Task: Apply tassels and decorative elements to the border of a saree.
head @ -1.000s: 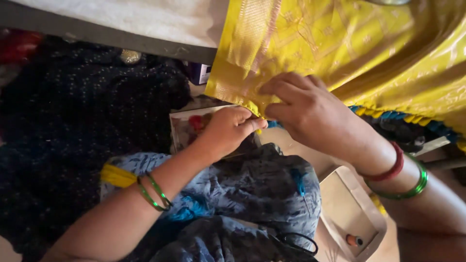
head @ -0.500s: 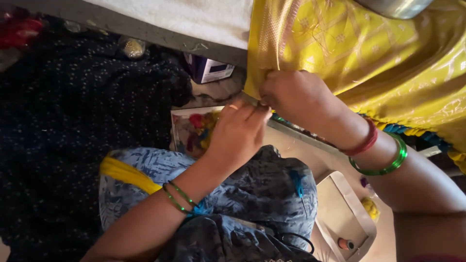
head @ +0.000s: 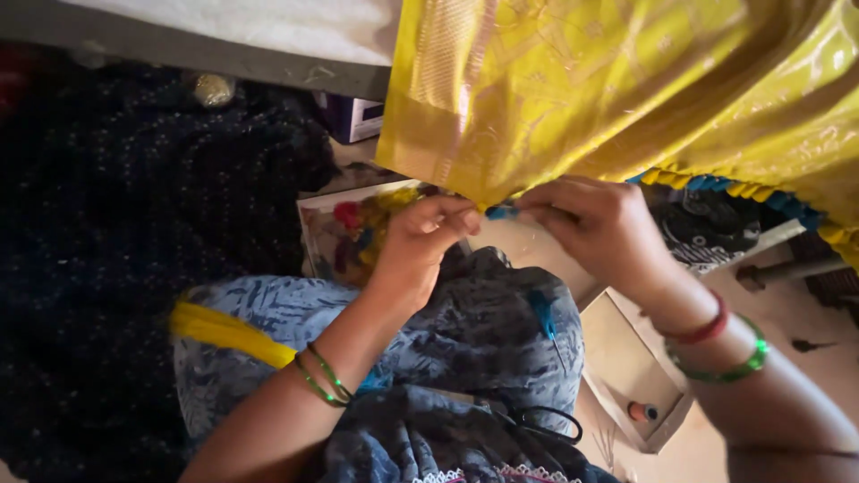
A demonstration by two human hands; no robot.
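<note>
Head view: left hand (head: 420, 246) and right hand (head: 604, 228) both have fingers pinched tight on the lower edge of the yellow fabric (head: 626, 80), a bit of blue thread (head: 501, 212) between them. Below sit a tray of coloured threads (head: 344, 237), a small open box (head: 631, 380), and dark cloth (head: 116, 224) on the floor.

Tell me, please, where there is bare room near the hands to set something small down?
Bare floor lies right of the open wooden box, beyond the right hand. The box has free room beside a small spool. Under the left hand, the tray of coloured threads and blue clothing crowd everything.
</note>
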